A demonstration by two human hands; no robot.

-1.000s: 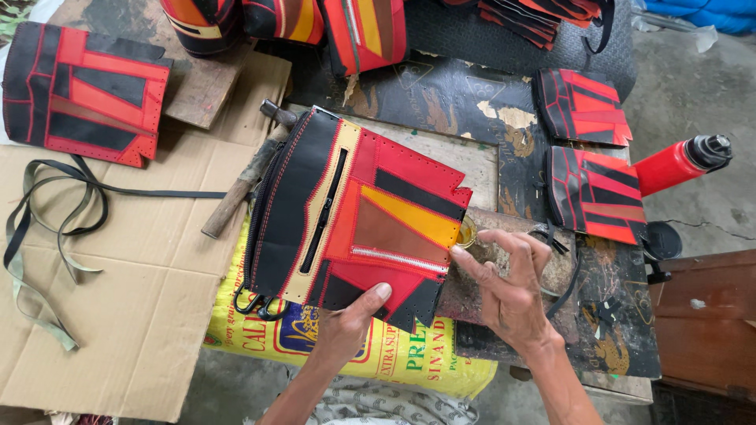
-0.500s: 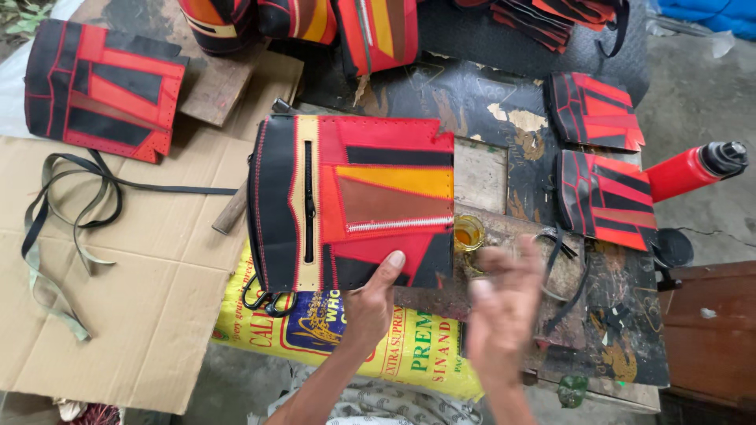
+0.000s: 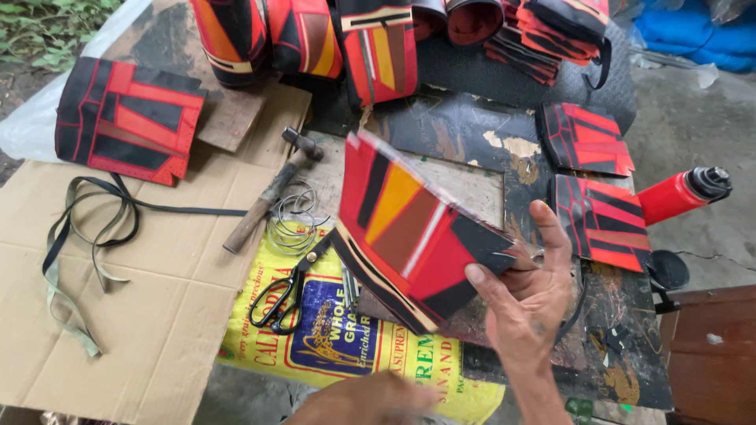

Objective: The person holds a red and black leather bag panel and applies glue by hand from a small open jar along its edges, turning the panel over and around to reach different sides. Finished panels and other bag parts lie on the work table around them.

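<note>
A finished panel (image 3: 126, 120) lies at the workbench's (image 3: 465, 118) far left corner. The left hand (image 3: 370, 403) is blurred, grip unclear. The right hand (image 3: 526, 293) pinches the red-and-black patchwork piece (image 3: 413, 232) aloft mid-bench; stacked pieces (image 3: 602, 222) wait rightward.

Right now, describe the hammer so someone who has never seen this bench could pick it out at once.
Start at the big flat brown cardboard sheet covering the left of the work surface. At its right edge, just above the yellow printed sack, lies the wooden-handled hammer, slanting up to a dark metal head. Unlike the black-handled scissors and coiled wire rings beside it, it is one long straight wooden stick.
</note>
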